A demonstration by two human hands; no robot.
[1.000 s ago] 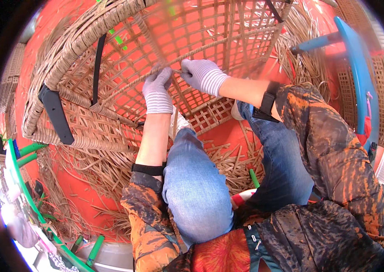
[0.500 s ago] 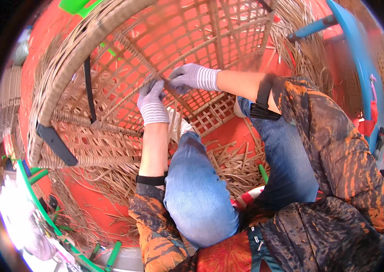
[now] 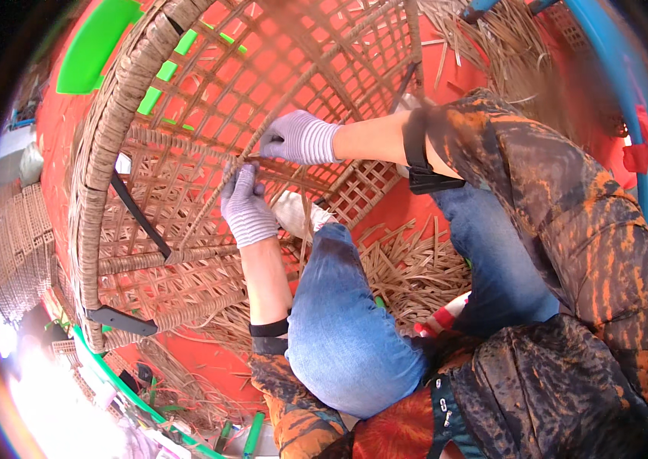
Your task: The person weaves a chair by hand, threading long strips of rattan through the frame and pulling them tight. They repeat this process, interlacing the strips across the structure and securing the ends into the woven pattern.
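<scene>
Brown basket (image 3: 99,176) had swung, upper left, re-angling the work; left hand (image 3: 250,205) pinched its rib (image 3: 293,92), right hand's (image 3: 302,138) grip unclear.

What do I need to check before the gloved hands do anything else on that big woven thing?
1. Left hand gloved: ok, striped glove on.
2. Right hand gloved: ok, matching striped glove on.
3. Hands near each other at the woven frame: ok, both are at its lattice.
4. Firm pinch by the fingers: cannot tell, too little detail shows.
5. Floor by the legs clear of loose strips: not ok, a pile lies there.
6. Blue curved object away from the hands: ok, it's off to the right.
</scene>
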